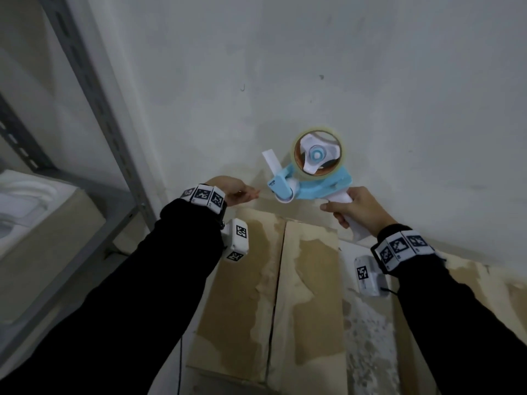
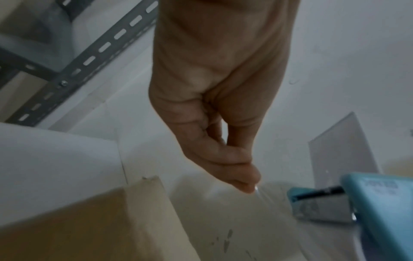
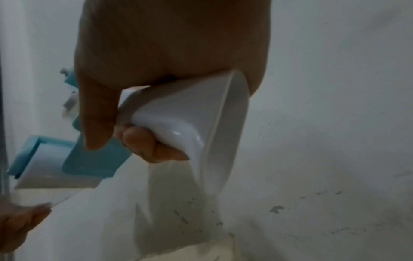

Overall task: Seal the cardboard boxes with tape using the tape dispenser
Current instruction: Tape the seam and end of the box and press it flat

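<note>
My right hand (image 1: pixel 346 208) grips the white handle (image 3: pixel 178 114) of a blue tape dispenser (image 1: pixel 310 181) that carries a clear tape roll (image 1: pixel 317 151). It hangs in the air above the far edge of a brown cardboard box (image 1: pixel 308 295), whose two top flaps meet at a centre seam (image 1: pixel 278 280). My left hand (image 1: pixel 252 192) is just left of the dispenser's mouth. Thumb and fingers (image 2: pixel 245 183) pinch the free end of the clear tape (image 3: pixel 44 196). The blue dispenser head (image 2: pixel 380 203) sits close to the right of those fingertips.
A grey metal shelf rack (image 1: pixel 85 81) stands at the left, with a box of white items (image 1: pixel 34 201) on a shelf. A stained white wall (image 1: pixel 342 81) is right behind the box. A second cardboard surface (image 1: pixel 484 286) lies at the right.
</note>
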Demonstrator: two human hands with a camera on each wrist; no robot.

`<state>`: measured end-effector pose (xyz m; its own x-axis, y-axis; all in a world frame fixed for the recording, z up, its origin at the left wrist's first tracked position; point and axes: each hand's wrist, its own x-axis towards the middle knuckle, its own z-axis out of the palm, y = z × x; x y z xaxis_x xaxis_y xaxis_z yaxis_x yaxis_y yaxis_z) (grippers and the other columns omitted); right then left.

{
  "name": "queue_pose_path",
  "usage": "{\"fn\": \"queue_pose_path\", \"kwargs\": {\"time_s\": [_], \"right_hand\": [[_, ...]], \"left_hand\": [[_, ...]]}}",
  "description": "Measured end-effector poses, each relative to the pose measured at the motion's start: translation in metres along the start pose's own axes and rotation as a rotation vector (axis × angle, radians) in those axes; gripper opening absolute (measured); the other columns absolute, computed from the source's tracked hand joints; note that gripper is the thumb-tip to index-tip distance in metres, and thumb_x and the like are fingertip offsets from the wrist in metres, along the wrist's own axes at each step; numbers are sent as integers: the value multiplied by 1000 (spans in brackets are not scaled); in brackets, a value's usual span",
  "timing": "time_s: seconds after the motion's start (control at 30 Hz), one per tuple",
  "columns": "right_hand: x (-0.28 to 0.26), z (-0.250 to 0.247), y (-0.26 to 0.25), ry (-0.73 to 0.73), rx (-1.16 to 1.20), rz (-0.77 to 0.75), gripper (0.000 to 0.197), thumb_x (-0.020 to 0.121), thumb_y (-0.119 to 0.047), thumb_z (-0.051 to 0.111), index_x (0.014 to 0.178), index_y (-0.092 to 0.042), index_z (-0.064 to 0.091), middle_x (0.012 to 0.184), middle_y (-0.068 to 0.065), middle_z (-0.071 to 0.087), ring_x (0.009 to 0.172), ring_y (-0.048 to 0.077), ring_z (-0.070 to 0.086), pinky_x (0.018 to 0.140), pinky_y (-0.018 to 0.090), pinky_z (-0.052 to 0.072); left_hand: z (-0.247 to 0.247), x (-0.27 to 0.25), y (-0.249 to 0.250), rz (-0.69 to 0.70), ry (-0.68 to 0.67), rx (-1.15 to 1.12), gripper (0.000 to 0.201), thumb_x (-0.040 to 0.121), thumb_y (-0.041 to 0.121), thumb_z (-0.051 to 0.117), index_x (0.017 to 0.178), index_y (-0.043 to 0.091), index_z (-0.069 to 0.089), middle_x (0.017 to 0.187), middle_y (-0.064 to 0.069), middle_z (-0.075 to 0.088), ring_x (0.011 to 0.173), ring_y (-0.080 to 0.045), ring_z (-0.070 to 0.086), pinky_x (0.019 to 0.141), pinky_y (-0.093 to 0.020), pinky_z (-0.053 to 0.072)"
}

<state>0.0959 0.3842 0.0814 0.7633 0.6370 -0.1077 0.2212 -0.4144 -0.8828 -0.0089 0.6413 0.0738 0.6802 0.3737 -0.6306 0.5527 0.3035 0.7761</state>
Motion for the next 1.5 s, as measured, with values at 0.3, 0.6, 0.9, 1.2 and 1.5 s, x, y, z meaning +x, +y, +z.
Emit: {"fn": "queue_pose_path", "kwargs": {"time_s": [0.3, 0.6, 0.9, 1.2, 1.5], "right_hand": [[19, 24, 8, 15, -113, -31, 28, 76, -20, 76, 62, -5, 58, 47, 11, 56, 41, 20, 47, 53, 25, 43], [35, 45, 1, -29, -186, -20, 27, 77, -21, 76, 61, -10, 56, 46, 7, 56, 44, 22, 49, 54, 28, 43], [45, 48, -2, -37, -229, -23, 29, 77, -23, 76, 61, -11, 55, 43, 1, 55, 41, 18, 49, 52, 25, 43], [43, 49, 2, -53, -231, 5, 31, 77, -22, 76, 60, -9, 53, 42, 2, 55, 39, 17, 48, 45, 16, 42], [38, 53, 6, -67, -215, 24, 29, 79, -18, 75, 60, -15, 53, 34, -4, 52, 34, 11, 46, 48, 23, 44]], "left_hand": [[-5, 17, -13, 159, 186, 115, 12, 78, 1, 71, 70, -1, 62, 51, -5, 65, 37, -6, 60, 45, -15, 53], [-16, 34, -31, 242, 258, 297, 13, 72, -3, 76, 82, -7, 69, 79, -16, 69, 77, -30, 68, 89, -38, 54], [-20, 39, -35, 356, 353, 472, 18, 71, 7, 79, 84, -2, 72, 79, -16, 69, 48, -9, 61, 82, -31, 56], [-27, 45, -46, 304, 272, 419, 19, 69, 6, 81, 83, -2, 71, 79, -16, 71, 56, -13, 64, 82, -33, 57], [-26, 51, -43, 271, 387, 803, 62, 69, 34, 80, 115, -1, 57, 112, -15, 65, 101, -31, 62, 86, -37, 49]]}}
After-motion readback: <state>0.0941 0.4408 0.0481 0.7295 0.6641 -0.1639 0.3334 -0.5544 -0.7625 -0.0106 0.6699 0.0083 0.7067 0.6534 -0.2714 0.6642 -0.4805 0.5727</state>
